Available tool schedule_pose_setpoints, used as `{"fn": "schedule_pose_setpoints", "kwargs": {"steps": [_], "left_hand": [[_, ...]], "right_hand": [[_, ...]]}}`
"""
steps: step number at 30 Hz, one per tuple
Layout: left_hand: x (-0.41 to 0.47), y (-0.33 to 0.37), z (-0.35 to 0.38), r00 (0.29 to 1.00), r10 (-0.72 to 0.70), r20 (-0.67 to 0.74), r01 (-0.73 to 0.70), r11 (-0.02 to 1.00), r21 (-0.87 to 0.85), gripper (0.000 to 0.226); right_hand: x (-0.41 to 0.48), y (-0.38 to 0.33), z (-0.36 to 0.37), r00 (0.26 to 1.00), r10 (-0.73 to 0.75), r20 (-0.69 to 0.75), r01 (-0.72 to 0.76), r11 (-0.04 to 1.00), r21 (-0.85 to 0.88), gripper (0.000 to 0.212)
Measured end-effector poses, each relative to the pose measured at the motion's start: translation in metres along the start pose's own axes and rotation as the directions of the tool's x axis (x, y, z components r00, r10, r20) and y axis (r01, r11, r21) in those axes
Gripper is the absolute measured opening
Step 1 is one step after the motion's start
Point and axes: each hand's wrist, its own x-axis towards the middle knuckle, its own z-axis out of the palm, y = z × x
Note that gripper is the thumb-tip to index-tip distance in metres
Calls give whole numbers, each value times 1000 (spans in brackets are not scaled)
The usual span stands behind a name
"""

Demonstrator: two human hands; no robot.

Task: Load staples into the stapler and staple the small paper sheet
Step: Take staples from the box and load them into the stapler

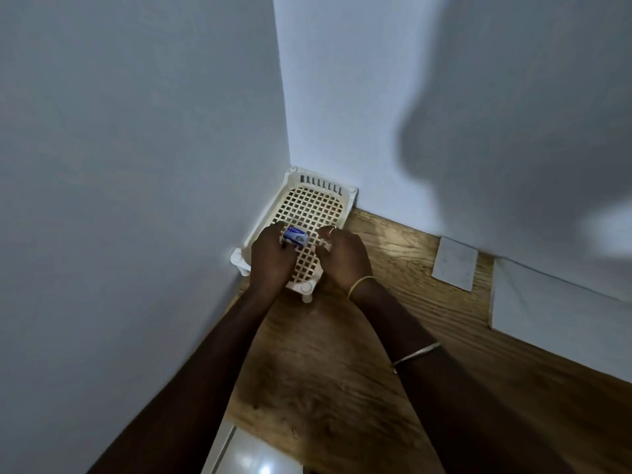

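My left hand point(272, 260) grips a small blue and white staple box point(295, 236) over the near end of a cream lattice tray point(309, 203) that stands in the wall corner. My right hand point(343, 256) hovers just right of the box, fingers curled, thumb and forefinger pinched near the box's end; whether anything sits between them is too small to tell. No stapler shows in the view. A small pale paper sheet point(454, 263) lies flat on the wooden table by the right wall.
The wooden table point(342, 371) runs from the corner toward me. Blue-grey walls close in on the left and behind. A larger white sheet or board point(547, 302) lies at the right. A glossy white surface point(253, 456) shows at the bottom edge.
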Motion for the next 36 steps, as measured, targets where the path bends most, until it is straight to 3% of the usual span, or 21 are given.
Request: {"fn": "schedule_pose_setpoints", "kwargs": {"steps": [7,10,18,20,25,31,36], "left_hand": [[15,-6,7,997,-33,68,28,997,78,34],[14,-8,9,995,-28,97,22,997,69,32],[-3,-7,11,995,-6,97,6,1000,-1,51],[-15,-3,9,996,46,78,-40,996,-73,51],[-57,16,1,990,141,5,-131,930,-343,42],[-114,37,7,991,133,8,-98,767,-635,34],[-152,41,23,987,137,88,-34,697,-716,29]], "right_hand": [[18,-11,20,998,-41,38,50,960,-274,23],[17,-10,24,999,-32,15,35,960,-278,27],[-4,-4,7,995,-65,-73,42,958,-282,8],[-15,-1,-4,981,-102,-164,63,972,-228,16],[-49,3,-45,979,-75,-189,51,990,-132,34],[-117,5,-95,951,-47,-306,55,998,20,33],[-168,11,-119,955,46,-294,-24,997,76,31]]}}
